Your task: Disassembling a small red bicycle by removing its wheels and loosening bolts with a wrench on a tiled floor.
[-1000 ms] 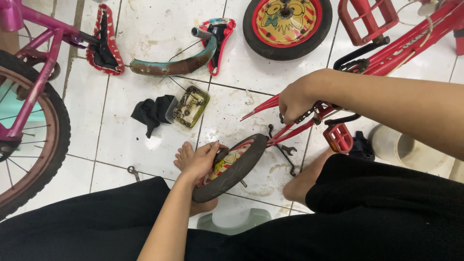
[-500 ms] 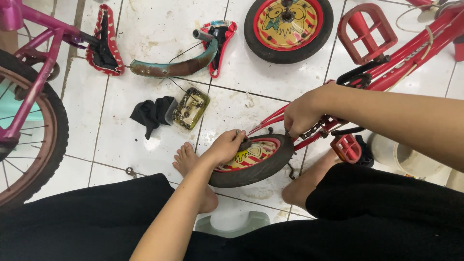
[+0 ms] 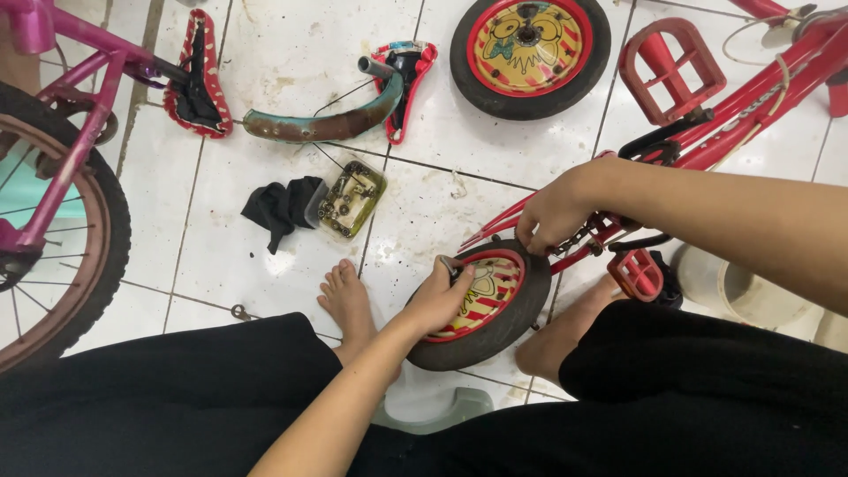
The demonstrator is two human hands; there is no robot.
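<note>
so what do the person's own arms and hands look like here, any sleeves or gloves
Both arms are bare as far as the picture shows: no sleeve shows on either forearm. The left hand and the right hand wear no gloves, and no rings, watch or bracelet can be seen on them. Nails look short and plain. The only clothing in view is black fabric over the legs.

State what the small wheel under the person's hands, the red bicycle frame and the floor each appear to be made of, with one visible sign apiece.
Small wheel: matte black tyre, probably rubber, around a glossy printed disc, likely plastic.
Red bicycle frame: painted metal tubing, judging by the thin, glossy tubes.
Floor: glazed white ceramic tile, with grout lines and reflected light.
</note>
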